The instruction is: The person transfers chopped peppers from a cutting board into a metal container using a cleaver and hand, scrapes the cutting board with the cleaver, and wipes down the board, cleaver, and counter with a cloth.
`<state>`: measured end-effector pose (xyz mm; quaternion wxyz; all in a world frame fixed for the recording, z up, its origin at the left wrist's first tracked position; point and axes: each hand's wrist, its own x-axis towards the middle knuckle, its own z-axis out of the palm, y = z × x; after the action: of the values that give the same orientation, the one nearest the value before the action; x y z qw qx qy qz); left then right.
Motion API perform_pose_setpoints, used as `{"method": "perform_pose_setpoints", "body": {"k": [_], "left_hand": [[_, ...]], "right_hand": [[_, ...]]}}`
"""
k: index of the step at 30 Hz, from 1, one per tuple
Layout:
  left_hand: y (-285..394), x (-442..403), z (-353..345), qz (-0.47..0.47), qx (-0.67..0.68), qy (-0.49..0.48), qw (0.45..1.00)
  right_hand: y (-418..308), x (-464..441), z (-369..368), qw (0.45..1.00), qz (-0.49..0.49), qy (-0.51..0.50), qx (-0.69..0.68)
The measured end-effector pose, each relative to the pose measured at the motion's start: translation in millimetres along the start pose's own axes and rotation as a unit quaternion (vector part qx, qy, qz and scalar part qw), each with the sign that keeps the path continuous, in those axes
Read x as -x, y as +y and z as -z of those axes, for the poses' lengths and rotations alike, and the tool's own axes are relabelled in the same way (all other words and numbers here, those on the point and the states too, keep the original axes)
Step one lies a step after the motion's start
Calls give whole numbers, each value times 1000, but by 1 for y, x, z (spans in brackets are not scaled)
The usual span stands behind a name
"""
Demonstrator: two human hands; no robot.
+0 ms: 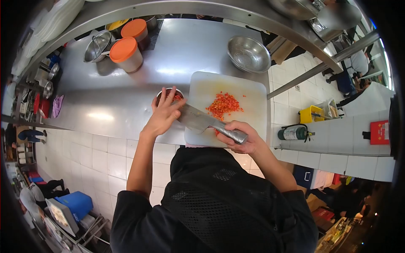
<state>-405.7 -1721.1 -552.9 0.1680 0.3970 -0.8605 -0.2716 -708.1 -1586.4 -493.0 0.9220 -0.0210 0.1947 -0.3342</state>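
Observation:
My right hand point(242, 137) is wrapped round the metal handle of a cleaver point(195, 119), whose wide blade points left, over the left edge of the white cutting board point(253, 90). My left hand point(163, 114) is open, with fingers stretched out at the blade's far end, above a small round metal bowl point(158, 99). Red chopped bits show inside the bowl, partly hidden by my fingers. A pile of finely diced red and orange pepper point(223, 105) lies in the middle of the board. A few bits show beneath the cleaver near my right hand.
On the steel table point(177, 50), a perforated metal bowl point(249, 54) stands at the back right. Two orange-lidded containers point(128, 59) and a metal strainer point(97, 45) are at the back left. A purple cloth point(58, 105) lies left. A steel shelf rail point(177, 9) crosses above.

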Motion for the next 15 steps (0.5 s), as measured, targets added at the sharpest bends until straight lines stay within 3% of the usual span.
{"method": "perform_pose_setpoints", "body": {"k": [1, 3, 5, 7, 9, 11, 13, 14, 15], "left_hand": [[2, 1, -1, 1, -35, -40, 999], [-10, 4, -3, 24, -25, -39, 999], [-32, 8, -3, 108, -127, -27, 986], [-37, 14, -1, 103, -141, -4, 985], [-29, 15, -6, 108, -154, 22, 982], [-21, 15, -9, 87, -98, 103, 986], [-8, 6, -18, 65, -106, 142, 982], [2, 0, -26, 55, -6, 166, 985], [13, -7, -34, 41, 94, 186, 977]], "right_hand": [[-1, 0, 4, 1000, 4, -2, -2], [-2, 10, 14, 999, -3, -43, 12], [-1, 37, 17, 998, 22, -40, 34], [2, 68, 27, 997, 41, -35, 58], [8, 96, 60, 945, 109, 140, 275], [9, 122, 95, 930, 134, 183, 289], [5, 134, 102, 797, 198, 384, 422], [1, 137, 106, 721, 169, 467, 483], [-1, 137, 120, 722, 172, 467, 480]]}}
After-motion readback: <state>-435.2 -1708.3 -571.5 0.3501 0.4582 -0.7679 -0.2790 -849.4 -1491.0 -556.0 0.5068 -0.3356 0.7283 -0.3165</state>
